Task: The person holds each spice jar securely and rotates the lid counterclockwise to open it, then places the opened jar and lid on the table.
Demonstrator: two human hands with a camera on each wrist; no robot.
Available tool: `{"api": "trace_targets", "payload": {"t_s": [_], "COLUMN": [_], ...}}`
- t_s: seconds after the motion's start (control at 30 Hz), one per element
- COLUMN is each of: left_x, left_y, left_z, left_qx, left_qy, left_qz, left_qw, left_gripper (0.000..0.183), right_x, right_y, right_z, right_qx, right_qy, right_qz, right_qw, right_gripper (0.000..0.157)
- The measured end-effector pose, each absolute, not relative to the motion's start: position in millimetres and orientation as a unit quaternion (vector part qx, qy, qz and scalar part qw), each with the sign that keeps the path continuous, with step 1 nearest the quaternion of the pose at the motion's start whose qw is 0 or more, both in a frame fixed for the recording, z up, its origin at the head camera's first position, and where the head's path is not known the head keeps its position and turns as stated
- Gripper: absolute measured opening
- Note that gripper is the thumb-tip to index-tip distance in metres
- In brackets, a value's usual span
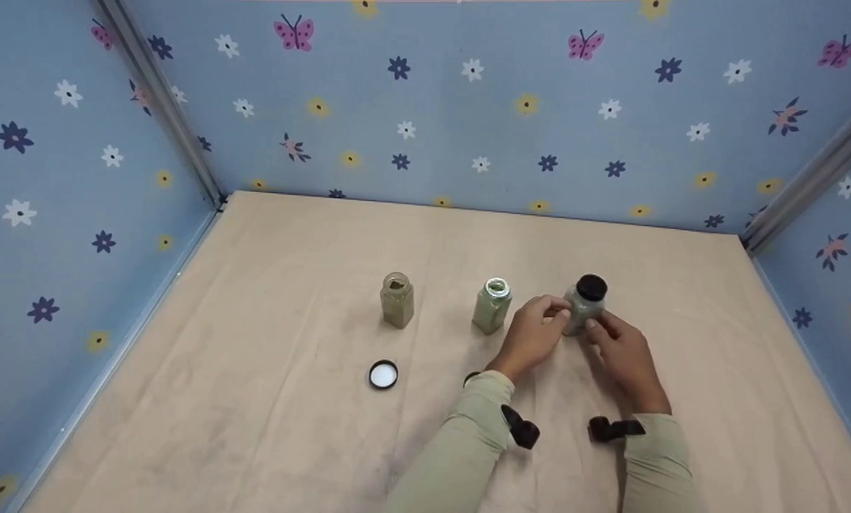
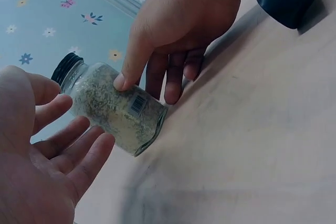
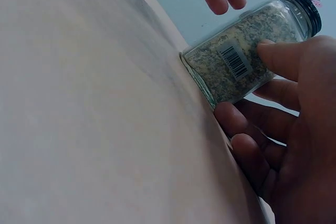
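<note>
A glass spice jar with a black screw lid stands on the cloth at the right, full of dried herb flakes. A barcode label shows on its side. My right hand holds the jar, thumb on the near face and fingers round the far side. On the jar's other side is my left hand, its fingers loosely bent. In the right wrist view, its visible fingertips stand apart from the glass. Left of that hand is a lidless jar with green contents.
Farther left stands another lidless jar with brownish-green contents. A black lid lies with its white inside up in front of it. Beige cloth covers the table, and flower-patterned panels rise behind and at both sides.
</note>
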State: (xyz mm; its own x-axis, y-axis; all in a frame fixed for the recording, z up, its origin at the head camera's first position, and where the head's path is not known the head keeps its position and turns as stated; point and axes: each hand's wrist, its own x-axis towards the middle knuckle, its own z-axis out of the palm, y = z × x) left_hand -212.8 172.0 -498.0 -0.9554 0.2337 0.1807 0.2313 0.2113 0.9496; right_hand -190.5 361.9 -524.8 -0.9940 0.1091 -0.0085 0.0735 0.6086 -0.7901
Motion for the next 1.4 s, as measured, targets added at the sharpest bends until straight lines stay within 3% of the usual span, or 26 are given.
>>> {"api": "trace_targets", "payload": {"t_s": [0.53,0.77,1.4], "left_x": [-222,-227,-233], "left_y": [182,186,187], "left_z": [-481,-473,-471], "left_qx": [0.150,0.161,0.191], "left_qy": [0.784,0.778,0.804], "left_qz": [0.602,0.607,0.563], "left_qw": [-0.019,0.010,-0.006], "left_gripper": [0.027,0.039,0.040], "right_x": [-190,-192,-192], "right_y": [360,360,358], "right_z": [-523,-524,-524], "right_qx": [-0.066,-0.065,-0.060], "right_qy": [-0.896,-0.898,-0.904], "right_qz": [0.440,0.436,0.422], "right_qw": [0.013,0.015,0.028], "right_gripper": [0.068,0.067,0.064]}}
